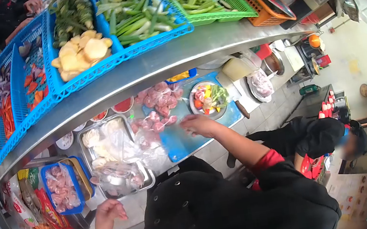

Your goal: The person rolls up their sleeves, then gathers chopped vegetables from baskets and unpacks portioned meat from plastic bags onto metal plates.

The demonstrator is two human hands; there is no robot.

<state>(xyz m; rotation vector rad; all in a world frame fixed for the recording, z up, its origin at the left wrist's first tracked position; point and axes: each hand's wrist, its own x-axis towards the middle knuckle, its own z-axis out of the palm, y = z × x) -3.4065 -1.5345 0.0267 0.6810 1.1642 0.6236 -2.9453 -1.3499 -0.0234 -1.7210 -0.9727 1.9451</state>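
My right hand [197,126] is over the blue cutting board [183,145], its fingers loosely bent and a little blurred, with nothing visible in them. Small bags of raw meat [161,99] lie on the board's far side, close to that hand. Just beyond it, a plate [212,114] holds cut vegetables in red, yellow and green. My left hand [111,215] hangs in the air with its fingers half curled and apart, holding nothing. Near it stands a metal tray [85,150] of pale food portions and clear plastic bags [123,174].
A steel shelf [139,69] crosses above the counter, bearing blue baskets [85,77] and a green basket [244,10] of cut vegetables. A knife [242,109] lies at the board's edge. A blue tub [83,203] holds raw meat pieces. A co-worker [324,134] in black stands at the right.
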